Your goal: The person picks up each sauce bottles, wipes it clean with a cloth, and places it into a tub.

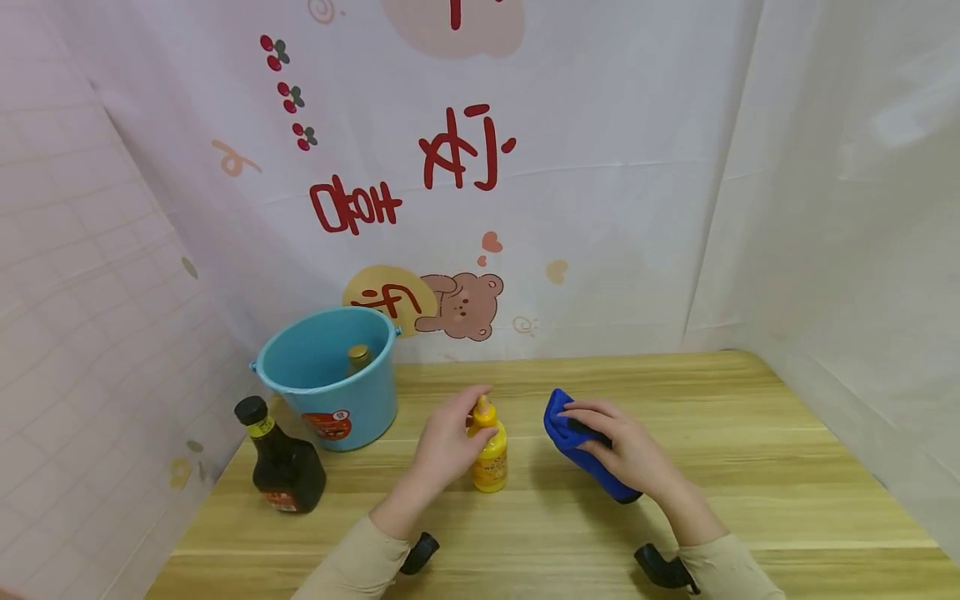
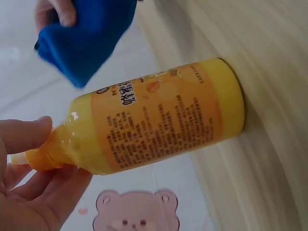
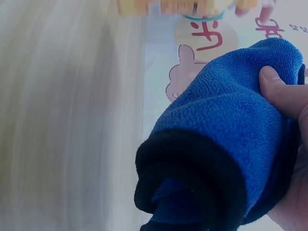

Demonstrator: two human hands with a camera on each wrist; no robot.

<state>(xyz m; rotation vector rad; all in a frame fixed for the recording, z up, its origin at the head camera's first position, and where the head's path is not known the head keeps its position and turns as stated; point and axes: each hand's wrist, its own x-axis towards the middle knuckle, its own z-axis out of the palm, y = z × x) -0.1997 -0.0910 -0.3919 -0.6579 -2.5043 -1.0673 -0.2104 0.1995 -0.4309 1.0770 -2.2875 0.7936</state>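
Note:
A yellow squeeze bottle (image 1: 491, 462) with an orange label and a nozzle cap stands upright on the wooden table. My left hand (image 1: 448, 439) grips it around the neck and cap, thumb on one side and fingers on the other; the left wrist view shows the label's printed text. To the right, my right hand (image 1: 626, 446) holds a folded blue cloth (image 1: 592, 467) with black edging above the table. In the right wrist view the thumb presses into the cloth (image 3: 226, 106), and the other fingers are mostly hidden behind it.
A light blue bucket (image 1: 378, 400) stands at the back left, with a gold-capped bottle (image 1: 359, 357) inside. A dark bottle with a black cap (image 1: 288, 467) stands in front of it. White printed sheets (image 1: 600, 208) hang behind the table (image 1: 720, 433).

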